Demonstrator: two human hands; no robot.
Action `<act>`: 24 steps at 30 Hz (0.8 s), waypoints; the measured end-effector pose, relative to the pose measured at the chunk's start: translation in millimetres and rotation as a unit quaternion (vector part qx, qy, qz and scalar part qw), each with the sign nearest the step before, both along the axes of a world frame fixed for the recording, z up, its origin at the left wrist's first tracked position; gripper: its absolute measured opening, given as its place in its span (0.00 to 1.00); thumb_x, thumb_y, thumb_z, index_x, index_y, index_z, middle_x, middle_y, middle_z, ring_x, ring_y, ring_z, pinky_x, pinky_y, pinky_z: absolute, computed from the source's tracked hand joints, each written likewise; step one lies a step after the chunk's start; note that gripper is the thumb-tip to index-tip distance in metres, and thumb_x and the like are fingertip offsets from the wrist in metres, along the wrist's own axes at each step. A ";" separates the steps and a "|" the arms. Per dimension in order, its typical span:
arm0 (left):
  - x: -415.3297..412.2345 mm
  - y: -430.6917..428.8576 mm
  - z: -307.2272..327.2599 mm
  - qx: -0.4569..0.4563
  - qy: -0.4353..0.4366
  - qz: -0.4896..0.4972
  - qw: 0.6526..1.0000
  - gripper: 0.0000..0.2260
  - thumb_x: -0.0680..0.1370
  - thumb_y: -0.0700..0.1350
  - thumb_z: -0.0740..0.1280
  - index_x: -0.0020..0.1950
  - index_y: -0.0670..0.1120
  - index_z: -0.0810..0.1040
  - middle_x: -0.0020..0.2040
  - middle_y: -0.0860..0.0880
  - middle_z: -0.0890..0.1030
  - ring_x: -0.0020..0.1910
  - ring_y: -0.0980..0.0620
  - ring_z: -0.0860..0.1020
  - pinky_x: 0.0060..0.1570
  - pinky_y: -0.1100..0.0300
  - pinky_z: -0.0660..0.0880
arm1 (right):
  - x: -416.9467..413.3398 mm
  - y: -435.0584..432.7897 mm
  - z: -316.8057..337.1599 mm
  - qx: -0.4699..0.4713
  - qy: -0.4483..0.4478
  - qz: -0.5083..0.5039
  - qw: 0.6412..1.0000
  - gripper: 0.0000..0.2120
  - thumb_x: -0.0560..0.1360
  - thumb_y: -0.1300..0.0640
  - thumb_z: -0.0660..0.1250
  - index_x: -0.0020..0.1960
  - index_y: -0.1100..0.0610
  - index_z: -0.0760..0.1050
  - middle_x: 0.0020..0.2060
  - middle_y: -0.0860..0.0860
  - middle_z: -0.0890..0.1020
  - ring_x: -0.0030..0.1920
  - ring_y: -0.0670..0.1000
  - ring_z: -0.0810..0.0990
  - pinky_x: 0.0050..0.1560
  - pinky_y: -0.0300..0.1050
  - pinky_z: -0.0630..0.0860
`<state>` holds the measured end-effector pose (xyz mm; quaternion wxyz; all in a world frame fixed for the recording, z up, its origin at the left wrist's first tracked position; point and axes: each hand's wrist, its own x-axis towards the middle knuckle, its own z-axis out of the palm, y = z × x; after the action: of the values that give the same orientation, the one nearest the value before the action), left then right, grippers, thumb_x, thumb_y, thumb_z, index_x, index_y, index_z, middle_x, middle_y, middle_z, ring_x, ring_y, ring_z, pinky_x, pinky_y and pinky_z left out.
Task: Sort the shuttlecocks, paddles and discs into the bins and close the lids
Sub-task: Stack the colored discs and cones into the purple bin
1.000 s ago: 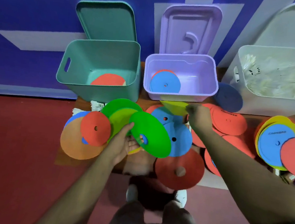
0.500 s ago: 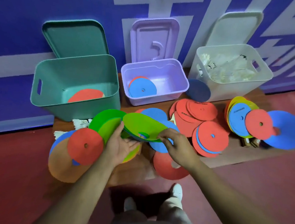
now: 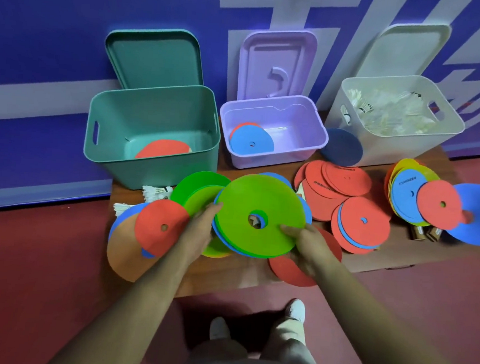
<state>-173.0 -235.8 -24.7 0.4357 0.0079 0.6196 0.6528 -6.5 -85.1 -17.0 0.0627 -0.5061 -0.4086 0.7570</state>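
Observation:
A small stack of discs with a green disc (image 3: 259, 209) on top and blue ones under it is held between both hands above the low wooden board. My left hand (image 3: 200, 230) grips its left edge, my right hand (image 3: 308, 244) grips its right edge. Behind stand three open bins: a teal bin (image 3: 149, 157) holding a red paddle, a lilac bin (image 3: 272, 152) holding a blue disc on a red one, and a white bin (image 3: 391, 147) full of shuttlecocks. More red, blue, yellow and orange discs lie spread over the board.
All three lids lean open against the blue wall behind the bins. A dark blue disc (image 3: 342, 146) leans on the white bin. Loose shuttlecocks (image 3: 154, 193) lie in front of the teal bin. Paddle handles (image 3: 424, 233) stick out at right. My feet are below the board.
My right hand left the yellow disc near the lilac bin and came back to take the right edge of the green stack, which has tilted flatter toward me. The view swung right.

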 end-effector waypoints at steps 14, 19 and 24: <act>-97.8 -6.0 -39.6 -0.424 0.486 -0.186 0.741 0.27 0.76 0.43 0.67 0.73 0.39 0.65 0.63 0.35 0.75 0.62 0.35 0.73 0.59 0.46 0.71 | 11.1 -5.1 -4.2 0.167 -0.072 -0.055 0.982 0.11 0.78 0.66 0.62 0.47 0.51 0.76 0.43 0.52 0.82 0.41 0.53 0.82 0.38 0.51 0.81; -101.7 2.7 -45.3 -0.419 0.480 -0.194 0.746 0.22 0.73 0.43 0.74 0.62 0.40 0.70 0.55 0.36 0.78 0.55 0.34 0.76 0.50 0.46 0.74 | 14.3 0.0 -8.8 0.173 -0.073 -0.065 0.980 0.10 0.78 0.65 0.63 0.48 0.50 0.76 0.45 0.52 0.83 0.42 0.53 0.82 0.33 0.46 0.79; -91.0 12.3 -47.2 -0.355 0.515 -0.212 0.751 0.15 0.73 0.38 0.71 0.56 0.45 0.72 0.47 0.38 0.80 0.47 0.37 0.79 0.42 0.49 0.73 | 16.7 8.7 -14.9 0.175 -0.069 -0.075 0.979 0.09 0.79 0.64 0.63 0.57 0.56 0.76 0.49 0.55 0.83 0.46 0.55 0.82 0.40 0.48 0.79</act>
<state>-264.0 -223.4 -71.9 0.1497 0.3191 0.9195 0.1739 10.1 -76.3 -31.9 0.1784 -0.5674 -0.4987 0.6305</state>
